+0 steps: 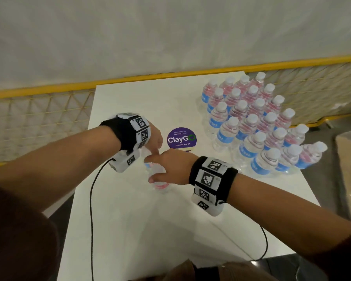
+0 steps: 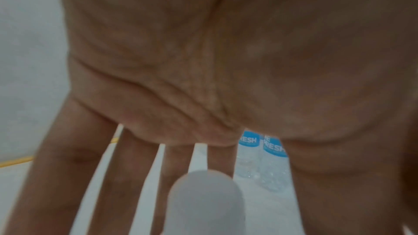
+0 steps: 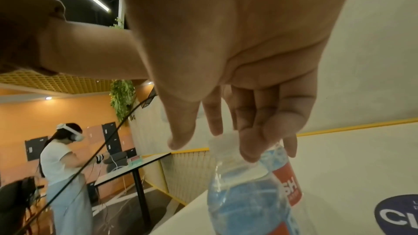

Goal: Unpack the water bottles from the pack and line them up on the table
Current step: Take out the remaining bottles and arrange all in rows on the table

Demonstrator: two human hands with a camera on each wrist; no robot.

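— Head view: where is the bottle (image 1: 157, 175)?
— Upright on the white table (image 1: 130, 220), just nearer than the purple sticker (image 1: 181, 138). The right hand (image 1: 170, 169) wraps it, fingers on its shoulder under the cap (image 3: 220, 145).
— The left hand (image 1: 153, 140)?
— Above the cap, fingers straight, spread, holding nothing.
— The other bottles (image 1: 257, 122)?
— Grouped right of the sticker.

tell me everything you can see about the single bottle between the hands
The single bottle is clear ridged plastic with a white cap, filled with water, and bears a red and blue label. It stands upright on the white table, near the purple sticker and apart from the bottle group. The right hand touches its neck; the left hand hovers open over the cap, contact unclear.
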